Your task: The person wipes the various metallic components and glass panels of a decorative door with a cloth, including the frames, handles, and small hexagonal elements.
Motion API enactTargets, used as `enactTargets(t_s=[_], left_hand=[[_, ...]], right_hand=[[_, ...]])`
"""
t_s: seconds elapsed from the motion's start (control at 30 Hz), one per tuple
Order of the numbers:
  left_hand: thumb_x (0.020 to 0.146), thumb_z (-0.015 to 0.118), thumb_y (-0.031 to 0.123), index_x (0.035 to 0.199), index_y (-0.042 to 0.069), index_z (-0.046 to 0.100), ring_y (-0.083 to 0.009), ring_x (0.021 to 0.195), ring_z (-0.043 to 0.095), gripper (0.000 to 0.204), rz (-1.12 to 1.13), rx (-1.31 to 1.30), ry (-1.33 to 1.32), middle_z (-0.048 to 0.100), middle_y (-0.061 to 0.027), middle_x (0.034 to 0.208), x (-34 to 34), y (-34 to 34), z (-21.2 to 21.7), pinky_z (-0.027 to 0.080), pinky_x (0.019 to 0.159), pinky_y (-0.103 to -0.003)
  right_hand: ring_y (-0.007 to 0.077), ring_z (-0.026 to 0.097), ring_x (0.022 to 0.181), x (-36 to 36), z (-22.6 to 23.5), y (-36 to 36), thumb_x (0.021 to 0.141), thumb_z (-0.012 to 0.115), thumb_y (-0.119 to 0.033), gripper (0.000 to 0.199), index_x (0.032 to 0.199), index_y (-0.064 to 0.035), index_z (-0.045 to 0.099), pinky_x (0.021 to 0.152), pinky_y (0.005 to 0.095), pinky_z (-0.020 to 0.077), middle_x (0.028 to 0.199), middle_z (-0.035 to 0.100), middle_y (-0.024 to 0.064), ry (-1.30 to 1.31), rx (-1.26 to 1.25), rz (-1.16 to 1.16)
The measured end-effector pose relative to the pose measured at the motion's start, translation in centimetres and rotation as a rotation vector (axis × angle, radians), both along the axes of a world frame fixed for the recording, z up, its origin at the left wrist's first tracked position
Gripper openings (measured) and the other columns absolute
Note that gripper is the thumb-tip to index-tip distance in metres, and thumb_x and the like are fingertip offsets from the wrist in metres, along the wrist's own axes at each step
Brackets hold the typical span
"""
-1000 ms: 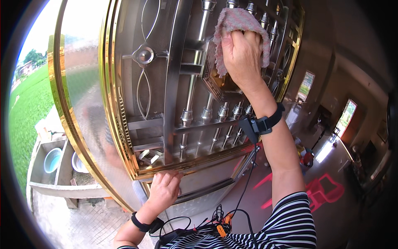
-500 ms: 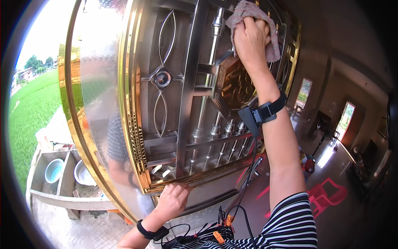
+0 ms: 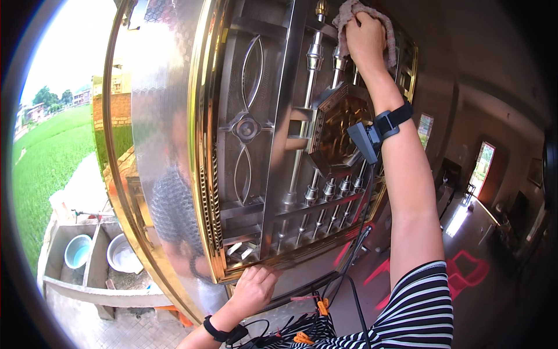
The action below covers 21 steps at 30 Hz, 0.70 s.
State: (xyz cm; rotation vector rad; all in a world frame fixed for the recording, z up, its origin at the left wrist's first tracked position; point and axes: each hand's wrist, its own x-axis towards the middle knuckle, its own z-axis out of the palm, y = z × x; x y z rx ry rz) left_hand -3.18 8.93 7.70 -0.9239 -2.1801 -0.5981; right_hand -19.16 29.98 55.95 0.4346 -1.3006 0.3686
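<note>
Right hand: the right hand (image 3: 367, 41) is closed on a bunched pink-grey cloth (image 3: 389, 30), knuckles up, arm stretched high.
Cloth: it is at the upper part of the metal door (image 3: 232, 168), over the upright bars, with loose folds spreading on both sides of the fist; its top runs close to the upper rim of the view.
Left hand: the left hand (image 3: 257, 286) is low, fingers curled and together at the door's bottom gold edge; whether they clamp it cannot be told.
Door edges: gold trim (image 3: 204, 145) borders the left side and turns a corner just above the left hand.
Plaque: an eight-sided plaque (image 3: 342, 131) sits below the cloth, with a wrist box (image 3: 365, 142) in front of its right part.
Room between the arms: the hands are well apart, the door's lower bars filling the gap.
Left side: past the gold frame (image 3: 119, 195) lie a concrete trough (image 3: 122, 298) and two basins (image 3: 77, 252).
Right side: the forearm borders an indoor space, where a red chair (image 3: 469, 272) stands beyond the striped sleeve (image 3: 415, 305).
</note>
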Motion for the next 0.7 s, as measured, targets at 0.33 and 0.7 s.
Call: enactTargets(t_s=[0.33, 0.7], left_hand=[[0.072, 0.069, 0.008, 0.115, 0.005, 0.068, -0.0267, 0.105, 0.057, 0.043, -0.001, -0.034, -0.018, 0.062, -0.0074, 0.113, -0.1, -0.4, -0.2, 0.047, 0.09, -0.038], [0.072, 0.07, 0.011, 0.118, 0.007, 0.067, -0.0253, 0.106, 0.058, 0.046, -0.014, -0.066, -0.009, 0.063, -0.0064, 0.113, -0.3, -0.8, -0.4, 0.047, 0.09, -0.037]], right_hand=[[0.0393, 0.067, 0.097, 1.3, 4.0, -2.0, 0.091, 0.06, -0.017, 0.021, 0.105, -0.0042, 0.069, 0.087, 0.0469, 0.0516, 0.101, 0.07, 0.023, -0.123, 0.035, -0.104], [0.0391, 0.064, 0.083, 3.1, 1.3, -3.7, 0.094, 0.063, -0.018, 0.022, 0.084, 0.0016, 0.063, 0.076, 0.0465, 0.0483, 0.086, 0.068, 0.0188, 0.462, 0.175, -0.036]])
